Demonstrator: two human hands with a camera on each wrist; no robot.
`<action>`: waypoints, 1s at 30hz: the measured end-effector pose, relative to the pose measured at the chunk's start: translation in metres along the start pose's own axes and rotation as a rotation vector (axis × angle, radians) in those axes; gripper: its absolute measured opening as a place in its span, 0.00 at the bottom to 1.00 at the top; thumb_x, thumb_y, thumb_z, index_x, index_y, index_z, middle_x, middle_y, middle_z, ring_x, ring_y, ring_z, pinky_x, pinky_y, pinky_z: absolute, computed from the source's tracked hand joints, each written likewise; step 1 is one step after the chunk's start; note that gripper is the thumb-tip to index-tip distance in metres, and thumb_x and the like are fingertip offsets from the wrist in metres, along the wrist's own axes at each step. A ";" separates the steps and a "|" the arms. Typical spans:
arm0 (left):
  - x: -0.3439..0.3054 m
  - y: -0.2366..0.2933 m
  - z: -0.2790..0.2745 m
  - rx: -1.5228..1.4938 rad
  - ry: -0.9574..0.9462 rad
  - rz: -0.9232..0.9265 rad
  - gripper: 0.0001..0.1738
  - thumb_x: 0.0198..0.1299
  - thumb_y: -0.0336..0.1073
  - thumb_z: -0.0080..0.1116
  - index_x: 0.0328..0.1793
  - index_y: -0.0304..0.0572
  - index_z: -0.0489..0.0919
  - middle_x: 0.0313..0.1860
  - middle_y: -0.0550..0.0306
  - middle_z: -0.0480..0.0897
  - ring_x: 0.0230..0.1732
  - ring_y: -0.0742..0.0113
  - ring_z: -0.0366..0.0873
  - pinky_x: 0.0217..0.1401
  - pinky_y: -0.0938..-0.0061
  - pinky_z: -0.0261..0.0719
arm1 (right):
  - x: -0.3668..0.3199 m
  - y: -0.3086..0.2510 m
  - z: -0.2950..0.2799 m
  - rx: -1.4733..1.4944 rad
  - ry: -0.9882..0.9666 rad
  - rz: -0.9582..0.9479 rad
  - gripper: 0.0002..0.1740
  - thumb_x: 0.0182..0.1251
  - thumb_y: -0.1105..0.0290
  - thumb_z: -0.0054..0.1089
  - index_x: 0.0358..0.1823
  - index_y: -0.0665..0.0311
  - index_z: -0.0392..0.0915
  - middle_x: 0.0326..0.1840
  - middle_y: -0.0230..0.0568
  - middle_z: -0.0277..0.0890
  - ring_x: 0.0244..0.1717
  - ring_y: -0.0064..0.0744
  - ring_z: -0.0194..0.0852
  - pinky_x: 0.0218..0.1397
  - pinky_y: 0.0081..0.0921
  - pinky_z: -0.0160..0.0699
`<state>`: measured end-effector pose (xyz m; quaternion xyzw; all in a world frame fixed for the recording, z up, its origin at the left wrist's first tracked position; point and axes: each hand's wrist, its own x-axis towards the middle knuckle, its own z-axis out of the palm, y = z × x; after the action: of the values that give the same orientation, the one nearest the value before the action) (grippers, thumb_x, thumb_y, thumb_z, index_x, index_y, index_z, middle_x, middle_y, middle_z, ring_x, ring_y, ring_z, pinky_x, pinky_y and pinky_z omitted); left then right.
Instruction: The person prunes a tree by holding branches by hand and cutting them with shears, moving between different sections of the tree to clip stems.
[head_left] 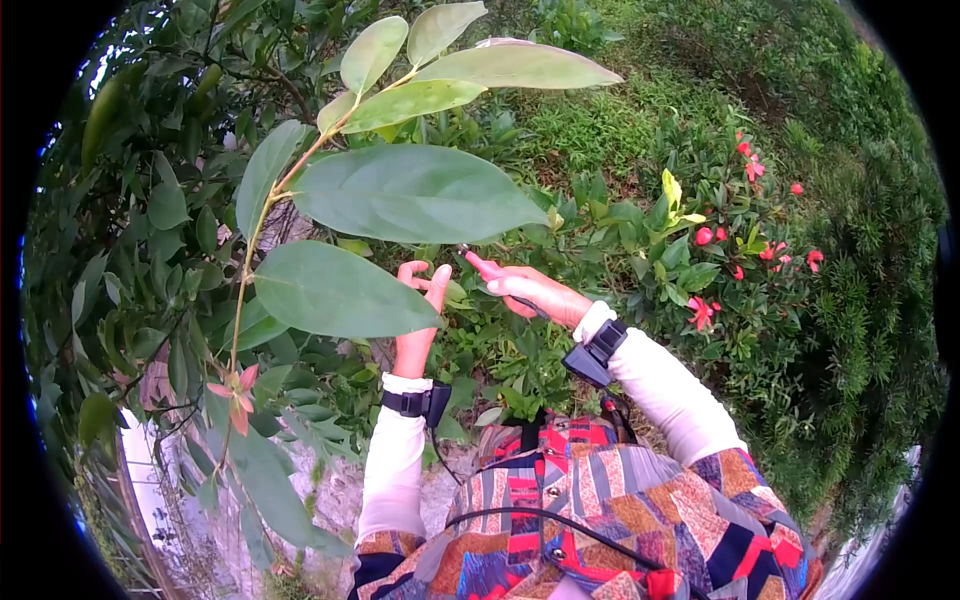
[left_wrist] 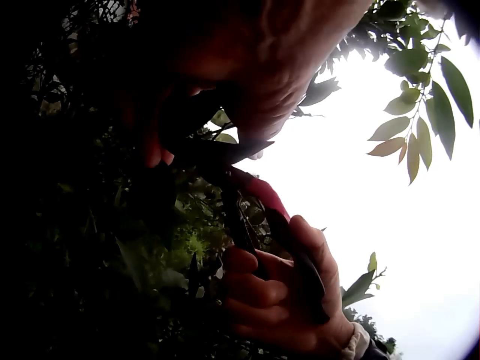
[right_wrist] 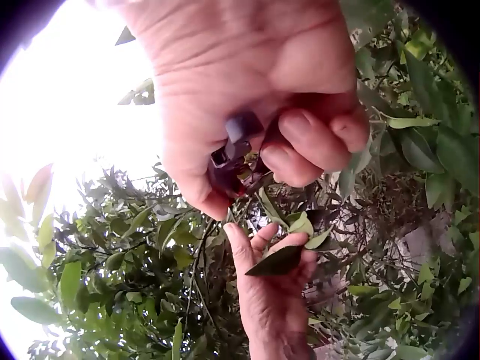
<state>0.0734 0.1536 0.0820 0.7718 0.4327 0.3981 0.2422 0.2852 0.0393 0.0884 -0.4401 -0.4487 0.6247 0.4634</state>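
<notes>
The right hand (head_left: 540, 295) has its grip curled tight round slim, red-handled pruning shears (head_left: 488, 270), just below the broad-leaved branch (head_left: 410, 190) with its glossy oval blades. The left hand (head_left: 418, 325), also below that branch, pinches a small pointed green leaf (right_wrist: 279, 260) in its grip, just beside the shears.

Head view: soft, even daylight, black fisheye rim. Left wrist view is backlit; sky (left_wrist: 405, 225) glares white at four o'clock, foliage (left_wrist: 90, 247) sinks dark at nine.
</notes>
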 end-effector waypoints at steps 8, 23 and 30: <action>0.007 0.011 -0.013 -0.011 -0.184 -0.237 0.35 0.69 0.67 0.59 0.56 0.38 0.84 0.25 0.57 0.88 0.17 0.70 0.81 0.24 0.74 0.76 | 0.001 0.006 -0.003 -0.325 0.086 0.052 0.44 0.63 0.38 0.63 0.63 0.75 0.75 0.59 0.48 0.81 0.62 0.39 0.77 0.69 0.33 0.69; -0.010 -0.060 0.019 0.192 0.063 0.069 0.17 0.74 0.44 0.54 0.41 0.37 0.85 0.18 0.57 0.80 0.23 0.69 0.81 0.32 0.70 0.79 | -0.004 0.006 0.003 0.205 -0.121 -0.006 0.29 0.74 0.45 0.58 0.58 0.66 0.74 0.24 0.20 0.57 0.23 0.14 0.52 0.27 0.19 0.48; -0.023 -0.059 0.026 0.258 0.085 0.136 0.16 0.72 0.43 0.55 0.38 0.39 0.86 0.19 0.58 0.82 0.22 0.68 0.80 0.31 0.68 0.74 | 0.006 0.026 -0.006 0.492 -0.232 0.141 0.26 0.75 0.40 0.58 0.40 0.57 0.70 0.22 0.20 0.59 0.19 0.14 0.55 0.24 0.18 0.52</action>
<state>0.0599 0.1635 0.0158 0.8065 0.4369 0.3869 0.0953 0.2846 0.0421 0.0614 -0.2700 -0.3019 0.7918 0.4572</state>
